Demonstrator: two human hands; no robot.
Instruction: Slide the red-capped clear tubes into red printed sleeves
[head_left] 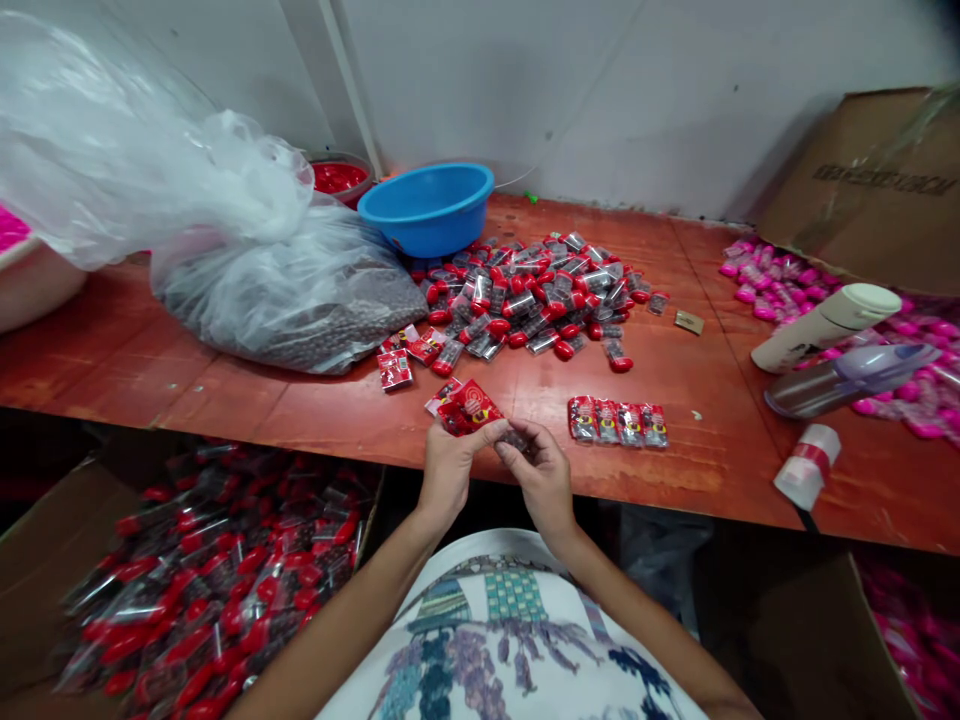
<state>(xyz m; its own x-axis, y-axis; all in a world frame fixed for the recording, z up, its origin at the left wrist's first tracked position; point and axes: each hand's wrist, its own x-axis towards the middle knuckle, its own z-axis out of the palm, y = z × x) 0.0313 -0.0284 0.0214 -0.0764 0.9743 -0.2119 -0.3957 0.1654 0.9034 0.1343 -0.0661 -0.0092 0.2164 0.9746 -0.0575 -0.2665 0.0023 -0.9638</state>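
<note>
My left hand (448,460) pinches red packets (474,403); right hand (543,468) pinches small dark piece (514,440). Step, apparently: fitting both together. Next move likely requires careful alignment.

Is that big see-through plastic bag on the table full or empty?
Partly full: many small dark-grey balls show through the lower part of the big clear plastic bag, which bulges on the reddish wooden table.

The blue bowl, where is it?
In the head view, the blue bowl sits just left of centre near the back of the table, behind the left end of the red-capped packet heap.
</note>
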